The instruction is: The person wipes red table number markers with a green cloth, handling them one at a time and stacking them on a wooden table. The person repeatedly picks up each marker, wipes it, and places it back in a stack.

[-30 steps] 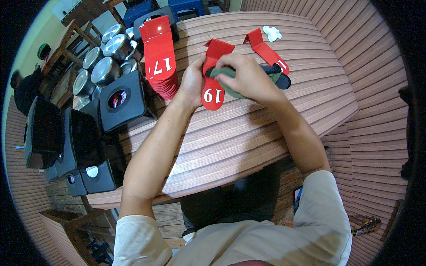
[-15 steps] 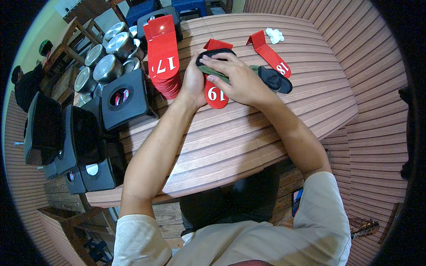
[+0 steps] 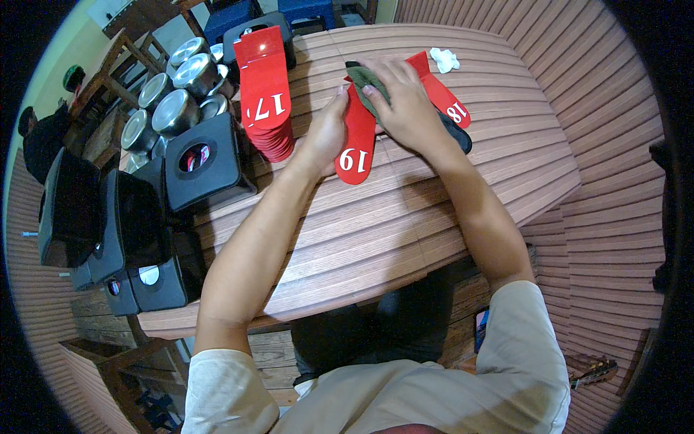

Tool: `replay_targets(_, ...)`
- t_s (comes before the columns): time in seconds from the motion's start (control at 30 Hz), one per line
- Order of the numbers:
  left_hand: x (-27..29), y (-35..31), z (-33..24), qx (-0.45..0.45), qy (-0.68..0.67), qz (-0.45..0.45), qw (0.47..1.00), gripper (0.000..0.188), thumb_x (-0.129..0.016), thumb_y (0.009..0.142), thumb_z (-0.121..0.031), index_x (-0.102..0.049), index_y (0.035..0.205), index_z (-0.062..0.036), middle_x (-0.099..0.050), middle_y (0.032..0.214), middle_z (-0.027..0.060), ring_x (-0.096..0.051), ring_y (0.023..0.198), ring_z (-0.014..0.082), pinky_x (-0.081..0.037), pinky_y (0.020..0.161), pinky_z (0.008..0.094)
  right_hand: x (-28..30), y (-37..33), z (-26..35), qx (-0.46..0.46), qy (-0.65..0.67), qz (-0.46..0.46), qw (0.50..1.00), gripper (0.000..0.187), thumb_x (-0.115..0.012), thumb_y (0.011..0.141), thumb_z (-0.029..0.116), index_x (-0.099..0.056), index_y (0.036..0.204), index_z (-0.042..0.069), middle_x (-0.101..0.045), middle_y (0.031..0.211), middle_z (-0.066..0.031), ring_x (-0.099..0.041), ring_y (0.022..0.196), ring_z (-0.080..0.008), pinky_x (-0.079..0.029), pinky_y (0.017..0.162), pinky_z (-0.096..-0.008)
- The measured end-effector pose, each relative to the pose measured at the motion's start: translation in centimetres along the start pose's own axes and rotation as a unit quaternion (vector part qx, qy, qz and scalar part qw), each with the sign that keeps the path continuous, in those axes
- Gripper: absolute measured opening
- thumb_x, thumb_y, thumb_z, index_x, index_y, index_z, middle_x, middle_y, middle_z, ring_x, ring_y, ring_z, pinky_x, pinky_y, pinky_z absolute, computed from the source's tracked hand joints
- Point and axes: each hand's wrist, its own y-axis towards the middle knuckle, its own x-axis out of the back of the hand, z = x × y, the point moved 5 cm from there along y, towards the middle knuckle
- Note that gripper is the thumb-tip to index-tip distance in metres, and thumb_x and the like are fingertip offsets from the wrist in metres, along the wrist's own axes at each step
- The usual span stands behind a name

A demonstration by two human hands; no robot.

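Observation:
A red bent table sign (image 3: 356,137) with white digits, rounded at its near end, stands at the middle of the table. My left hand (image 3: 327,139) grips its left edge, thumb up along the side and some fingers hidden beneath. On its upper part, my right hand (image 3: 403,101) presses a folded green and black cloth (image 3: 370,88), with the thumb over the green part. A dark end of cloth (image 3: 457,134) trails out beyond my right wrist. Partly covered by my right hand, another red sign (image 3: 442,92) lies just to the right.
Left of my hands rises a stack of red signs (image 3: 267,94). Black boxy holders (image 3: 206,159) and several round metal tins (image 3: 176,112) crowd the table's left side. A crumpled white tissue (image 3: 444,60) lies at the far right. Ribbed panelling (image 3: 614,145) borders the right.
My right hand has slid the cloth up and right across the sign, uncovering more of its red face. The sign has tilted slightly, and my left hand now holds its side edge.

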Motion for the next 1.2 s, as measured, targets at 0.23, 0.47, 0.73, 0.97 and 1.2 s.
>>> replay_targets(0.23,-0.1,-0.1,-0.2,-0.003,0.005,0.031,1.000,0.052,-0.030,0.113,-0.041,-0.051,0.141,-0.0024,-0.069,0.125,0.0175,-0.072,0.105,0.0290,-0.059,0.095,0.0416,1.5,0.0,-0.4,-0.038,0.096,-0.015,0.995,0.036,-0.072,0.097,0.030,-0.072,0.119,0.001,-0.075,0.090,-0.0197,-0.076,0.079,-0.0255,-0.057,0.072,-0.0351)
replay_targets(0.47,0.1,-0.2,-0.1,0.036,-0.011,0.016,0.999,0.055,-0.027,0.114,-0.041,-0.050,0.141,0.0018,-0.069,0.122,0.0199,-0.073,0.098,0.0300,-0.061,0.090,0.0400,1.5,0.1,-1.6,-0.079,0.113,-0.116,0.984,0.039,-0.069,0.100,0.034,-0.072,0.113,-0.002,-0.075,0.080,-0.0126,-0.071,0.063,-0.0158,-0.054,0.060,-0.0315)
replay_targets(0.73,-0.2,0.0,0.1,0.038,0.000,0.072,0.997,0.057,-0.031,0.112,-0.045,-0.052,0.141,-0.0007,-0.072,0.117,0.0168,-0.073,0.094,0.0263,-0.060,0.085,0.0374,3.1,-0.2,-3.1,-0.095,0.065,-0.295,0.949,0.037,-0.050,0.109,0.031,-0.065,0.124,0.001,-0.063,0.117,-0.0181,-0.067,0.086,-0.0278,-0.055,0.062,-0.0374)
replay_targets(0.97,0.4,-0.3,0.0,0.030,0.064,0.043,0.997,0.054,-0.033,0.112,-0.046,-0.055,0.135,-0.0029,-0.072,0.112,0.0170,-0.073,0.090,0.0268,-0.061,0.082,0.0367,1.0,-0.4,0.7,0.047,0.122,0.068,0.989,0.043,-0.060,0.103,0.011,-0.054,0.145,0.005,-0.065,0.135,-0.0169,-0.064,0.122,-0.0243,-0.049,0.103,-0.0355)
replay_targets(1.2,-0.1,-0.2,0.0,0.049,0.029,0.065,0.996,0.046,-0.030,0.113,-0.038,-0.051,0.134,-0.0027,-0.071,0.108,0.0200,-0.072,0.090,0.0290,-0.061,0.087,0.0412,0.9,0.1,-1.0,-0.037,0.144,0.061,0.987,0.038,-0.069,0.094,0.020,-0.065,0.131,0.008,-0.074,0.108,-0.0209,-0.073,0.101,-0.0373,-0.057,0.086,-0.0423)
